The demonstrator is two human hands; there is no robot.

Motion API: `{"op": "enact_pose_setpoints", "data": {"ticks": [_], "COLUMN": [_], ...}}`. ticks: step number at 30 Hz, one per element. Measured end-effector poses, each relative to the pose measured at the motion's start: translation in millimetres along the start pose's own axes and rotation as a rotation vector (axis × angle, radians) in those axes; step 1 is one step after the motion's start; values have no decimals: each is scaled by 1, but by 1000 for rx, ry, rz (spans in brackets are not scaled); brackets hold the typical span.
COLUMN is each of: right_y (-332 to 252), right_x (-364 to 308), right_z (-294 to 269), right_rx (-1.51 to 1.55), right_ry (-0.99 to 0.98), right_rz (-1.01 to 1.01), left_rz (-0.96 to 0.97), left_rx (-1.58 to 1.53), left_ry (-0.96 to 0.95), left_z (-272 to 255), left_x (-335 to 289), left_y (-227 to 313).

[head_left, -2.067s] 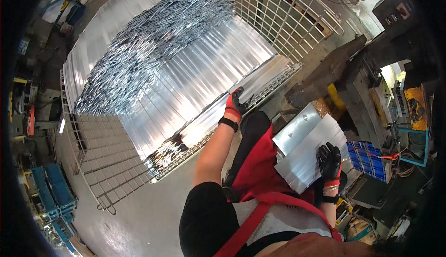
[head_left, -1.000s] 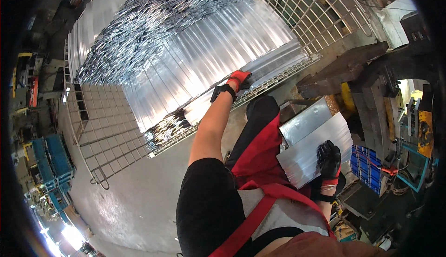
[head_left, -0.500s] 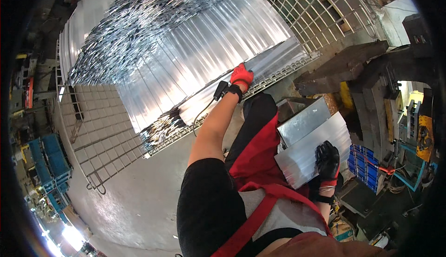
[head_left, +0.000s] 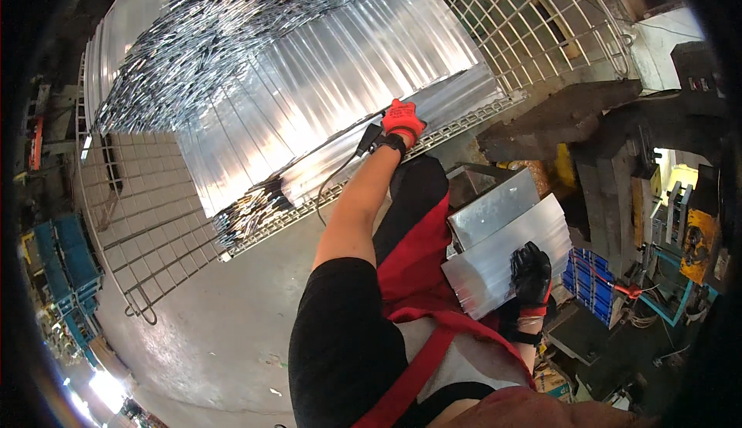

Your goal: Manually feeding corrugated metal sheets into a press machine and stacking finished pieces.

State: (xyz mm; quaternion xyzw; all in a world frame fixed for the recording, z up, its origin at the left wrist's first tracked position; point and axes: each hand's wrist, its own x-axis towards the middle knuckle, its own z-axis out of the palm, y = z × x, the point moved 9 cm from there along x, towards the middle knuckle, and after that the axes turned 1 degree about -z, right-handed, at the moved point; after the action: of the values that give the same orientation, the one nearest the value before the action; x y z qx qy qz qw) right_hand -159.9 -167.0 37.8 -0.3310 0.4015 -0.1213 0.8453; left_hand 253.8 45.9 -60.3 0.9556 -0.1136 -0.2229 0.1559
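My left hand [head_left: 403,121], in a red glove, is closed with curled fingers at the near edge of the metal strips [head_left: 340,80] lying side by side in a wire basket. What its fingers grip is hidden beneath them. At my right side, my right hand [head_left: 532,275], in a black-palmed glove with a red cuff, rests on a row of flat silver strips [head_left: 495,262]. Its fingers are stretched out over the strips. Those strips lie against a grey metal box or tray [head_left: 495,208]. A small dark device with a cable [head_left: 369,140] sits at my left wrist.
The wire basket's mesh sides [head_left: 154,211] fold outward left and right. Many strips are piled end-on [head_left: 209,34] at the far side. Dark machinery [head_left: 610,173] stands on the right, with a blue crate [head_left: 591,283] below. Grey floor [head_left: 201,327] lies at left.
The whole view has shifted slightly, moving the scene left. Both hands keep nearly the same places, the left at the basket's strips and the right on the silver strips.
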Motion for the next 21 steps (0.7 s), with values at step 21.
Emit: {"op": "enact_pose_setpoints", "data": {"ticks": [21], "right_y": [-29], "right_x": [-8], "right_z": [86], "right_rx": [-245], "right_ry": [-113], "right_rz": [-107], "left_rz": [391], "left_rx": [16], "left_ry": [-210], "left_z": [9], "left_x": [40], "left_y": [14]}}
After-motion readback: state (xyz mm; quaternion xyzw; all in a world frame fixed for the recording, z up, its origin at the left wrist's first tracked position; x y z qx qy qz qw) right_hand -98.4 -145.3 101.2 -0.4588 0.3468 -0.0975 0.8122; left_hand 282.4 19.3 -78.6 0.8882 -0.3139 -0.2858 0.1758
